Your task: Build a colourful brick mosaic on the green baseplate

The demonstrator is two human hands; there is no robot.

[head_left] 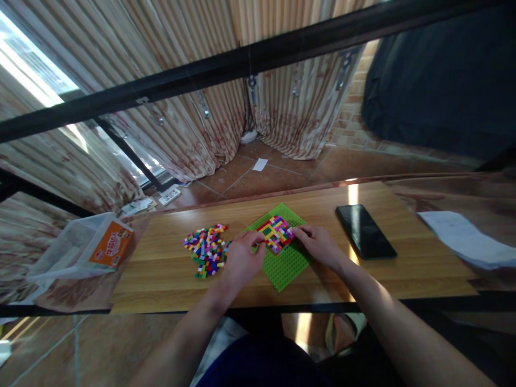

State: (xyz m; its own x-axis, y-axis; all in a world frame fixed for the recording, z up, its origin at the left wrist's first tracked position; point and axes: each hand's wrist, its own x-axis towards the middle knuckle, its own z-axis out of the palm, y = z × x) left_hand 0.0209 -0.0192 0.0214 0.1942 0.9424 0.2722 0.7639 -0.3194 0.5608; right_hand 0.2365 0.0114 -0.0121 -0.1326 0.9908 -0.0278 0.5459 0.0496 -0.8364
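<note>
Left hand (246, 251) and right hand (321, 244) curl at the brick panel (276, 233), grips unclear; square alignment before pressing is advisable.

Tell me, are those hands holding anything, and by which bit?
I can't tell. The left hand is at the left edge of the brick patch, the right hand at its right corner; any grip is too small to see.

Pleated curtains (201, 107) hang along far side w/ daylight at far-left window (36, 54); brick-patterned wall (355, 110) far right, tiled floor (237, 177) below, sun strip on wood counter (161, 263).
</note>
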